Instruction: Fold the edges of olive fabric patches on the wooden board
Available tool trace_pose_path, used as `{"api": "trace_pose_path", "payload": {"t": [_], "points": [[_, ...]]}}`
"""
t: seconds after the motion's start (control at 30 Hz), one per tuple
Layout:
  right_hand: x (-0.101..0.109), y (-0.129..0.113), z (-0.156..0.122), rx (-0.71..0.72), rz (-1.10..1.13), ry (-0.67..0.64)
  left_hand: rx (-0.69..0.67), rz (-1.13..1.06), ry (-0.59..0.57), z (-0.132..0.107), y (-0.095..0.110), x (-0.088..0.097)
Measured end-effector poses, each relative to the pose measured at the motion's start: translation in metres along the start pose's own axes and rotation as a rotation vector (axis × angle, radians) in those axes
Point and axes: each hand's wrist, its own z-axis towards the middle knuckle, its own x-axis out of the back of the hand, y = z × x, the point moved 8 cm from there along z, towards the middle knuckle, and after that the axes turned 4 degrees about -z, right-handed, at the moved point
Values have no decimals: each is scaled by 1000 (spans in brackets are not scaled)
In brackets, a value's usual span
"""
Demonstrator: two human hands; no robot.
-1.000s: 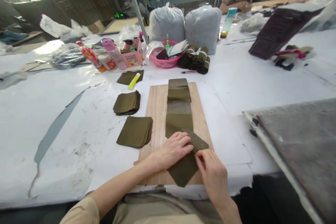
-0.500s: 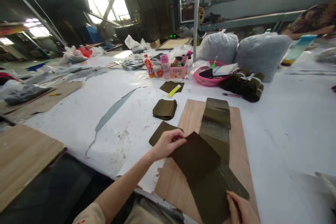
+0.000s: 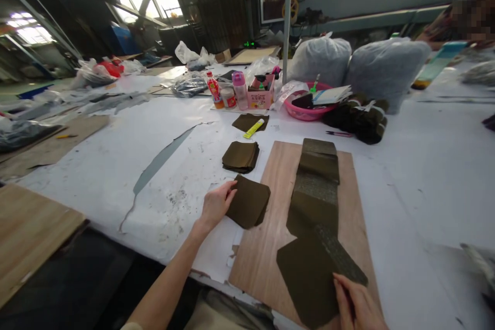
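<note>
My left hand (image 3: 216, 207) pinches the left corner of a dark olive fabric piece (image 3: 250, 200), which lies over the board's left edge on top of another piece. At the lower right, my right hand (image 3: 358, 303) has its thumb and fingers closed on the edge of a larger olive fabric piece (image 3: 307, 276) on the wooden board (image 3: 263, 268). Further up the board, overlapping olive pieces (image 3: 315, 206) form a column, with shiny greyish bands showing along some edges. A neat stack of olive pieces (image 3: 240, 157) sits beyond my left hand.
A yellow tube (image 3: 254, 128) rests on a fabric piece farther back. Behind stand a red-labelled bottle (image 3: 214, 90), a pink bottle (image 3: 240, 90), a pink box (image 3: 261, 98) and a pink basin (image 3: 309, 112). Two stuffed bags (image 3: 389, 75) and a metal post (image 3: 287, 20) rise behind them.
My left hand has moved left with the fabric piece, from above the larger piece to the pile at the board's left edge. My right hand stays nearly in place.
</note>
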Motion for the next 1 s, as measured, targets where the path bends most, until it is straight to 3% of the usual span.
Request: {"api": "trace_pose_path", "payload": {"t": [0.27, 0.47, 0.6, 0.7, 0.8, 0.93, 1.0], "points": [[1, -3, -4, 41, -95, -48, -35, 134, 121, -5, 3, -2], [5, -13, 1, -21, -8, -94, -115, 391, 80, -7, 16, -9], [18, -20, 7, -98, 35, -110, -211, 478, 124, -9, 32, 5], [21, -16, 13, -193, -41, -135, -277, 420, 185, -9, 53, 16], [18, -13, 19, -226, -117, -166, -458, 205, 61, -17, 94, 1], [14, -15, 24, -217, -154, -164, -755, -50, -322, -51, 163, -51], [13, -15, 25, -214, -159, -170, -847, -87, -415, -67, 189, -73]]}}
